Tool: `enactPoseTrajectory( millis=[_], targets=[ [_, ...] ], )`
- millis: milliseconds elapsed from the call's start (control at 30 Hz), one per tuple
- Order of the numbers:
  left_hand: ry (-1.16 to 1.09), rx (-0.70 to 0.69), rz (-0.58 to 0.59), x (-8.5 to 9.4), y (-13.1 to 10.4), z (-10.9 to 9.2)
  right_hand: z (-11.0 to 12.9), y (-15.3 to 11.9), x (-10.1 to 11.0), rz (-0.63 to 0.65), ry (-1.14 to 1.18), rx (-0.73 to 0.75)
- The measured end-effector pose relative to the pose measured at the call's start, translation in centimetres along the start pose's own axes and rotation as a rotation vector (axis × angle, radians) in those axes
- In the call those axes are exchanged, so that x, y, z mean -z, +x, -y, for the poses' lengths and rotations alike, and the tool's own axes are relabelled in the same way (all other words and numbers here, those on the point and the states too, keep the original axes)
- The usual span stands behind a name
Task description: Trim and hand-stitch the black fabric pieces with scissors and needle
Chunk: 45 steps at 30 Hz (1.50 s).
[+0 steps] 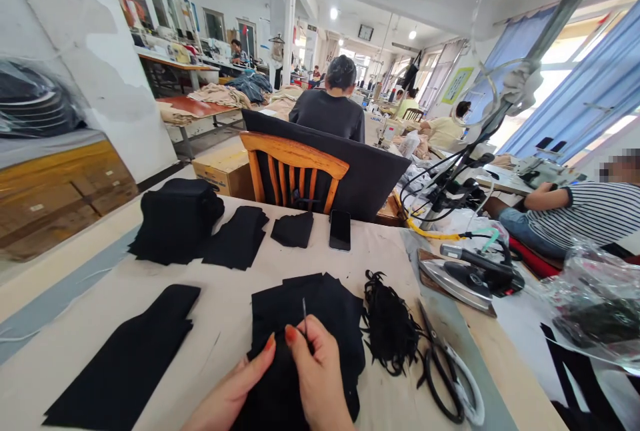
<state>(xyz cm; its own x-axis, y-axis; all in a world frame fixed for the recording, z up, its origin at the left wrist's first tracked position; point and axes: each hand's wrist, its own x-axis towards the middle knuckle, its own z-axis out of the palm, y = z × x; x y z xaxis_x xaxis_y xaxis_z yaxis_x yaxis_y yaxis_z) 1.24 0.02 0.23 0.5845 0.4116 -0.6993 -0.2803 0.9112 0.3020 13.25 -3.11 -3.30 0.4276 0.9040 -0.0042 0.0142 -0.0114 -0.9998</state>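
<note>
Work on the black cloth looks well under way rather than finished, to judge by the heap of narrow black strips (pixel 393 324) lying right of centre and by the piece between the hands. Across the tabletop (pixel 225 304) the other cloth lies in separate groups: a tall stack (pixel 173 218) at middle left, a lower stack (pixel 237 238) just to its right, a small dark piece (pixel 293 229) near the centre, and a long flat stack (pixel 120 364) at the lower left. Which of these are done and which are left, the view does not show; the piece in the hands, at least, appears unfinished. That held black cloth (pixel 277 384) is at the bottom centre of the frame, in front of a spread black pile (pixel 330 304) and overlapping its near part. The left hand (pixel 240 381) has its thumb over the cloth's left edge and seems to pinch it, though the fingers beneath are hidden. The right hand (pixel 320 364) closes its fingers (pixel 316 332) on a slim metal tool (pixel 305 310), whose tip points up the frame; the thumbs are close together, with the cloth directly below and between them. How the tool meets the cloth is covered by the right hand. Large scissors (pixel 429 324) lie untouched at the lower right, beside the strips, with an iron (pixel 460 279) beyond them and a phone (pixel 340 230) above centre.
</note>
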Motion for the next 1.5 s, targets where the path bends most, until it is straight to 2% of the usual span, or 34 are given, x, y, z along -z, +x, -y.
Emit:
enactPoseTrajectory(
  millis=[133,300,367,500,633,700,867,967,1033,1100,1167,1233,1300,1400,1500],
  targets=[
    [0.011,-0.099,0.013,-0.3,-0.1,-0.1,0.7,-0.4,0.9,-0.105,-0.068,0.207],
    [0.108,-0.282,-0.056,0.0,0.6,0.0,1.7,-0.7,1.4,-0.094,-0.246,0.524],
    [0.149,-0.369,-0.074,0.1,1.0,0.0,1.6,-0.7,1.2,-0.117,-0.291,0.582],
    [0.250,-0.557,-0.121,0.4,1.7,-0.3,1.1,-1.0,0.7,-0.117,-0.360,0.536],
    [0.393,-0.682,-0.155,0.7,2.0,-0.8,0.6,-1.4,0.5,-0.080,-0.296,0.464],
    [0.317,-0.644,-0.190,0.7,1.7,-1.0,0.4,-1.5,0.5,-0.065,-0.234,0.422],
    [0.065,-0.349,-0.227,-0.3,0.5,-1.0,-0.7,-1.3,0.5,-0.128,-0.035,0.229],
    [0.041,-0.345,-0.206,-0.5,0.1,-0.9,-1.0,-1.4,0.6,-0.125,-0.035,0.238],
    [0.098,-0.427,-0.166,-0.3,0.2,-1.0,-1.0,-1.8,0.6,-0.105,-0.122,0.367],
    [0.268,-0.605,-0.112,-0.1,0.3,-1.1,-0.8,-2.2,0.4,-0.093,-0.228,0.516],
    [0.486,-0.815,-0.095,0.1,0.3,-1.3,-0.5,-2.6,0.1,-0.136,-0.299,0.632],
    [0.637,-0.958,-0.117,0.2,0.4,-1.3,-0.1,-2.8,-0.1,-0.209,-0.363,0.702],
    [0.693,-1.027,-0.124,0.2,0.3,-1.1,0.5,-2.8,-0.3,-0.257,-0.458,0.761],
    [0.729,-1.123,-0.100,0.2,0.2,-0.8,1.4,-2.4,-0.2,-0.256,-0.592,0.809],
    [0.770,-1.211,-0.087,0.4,0.1,-0.7,1.7,-2.2,0.0,-0.234,-0.592,0.838]
  ],
)
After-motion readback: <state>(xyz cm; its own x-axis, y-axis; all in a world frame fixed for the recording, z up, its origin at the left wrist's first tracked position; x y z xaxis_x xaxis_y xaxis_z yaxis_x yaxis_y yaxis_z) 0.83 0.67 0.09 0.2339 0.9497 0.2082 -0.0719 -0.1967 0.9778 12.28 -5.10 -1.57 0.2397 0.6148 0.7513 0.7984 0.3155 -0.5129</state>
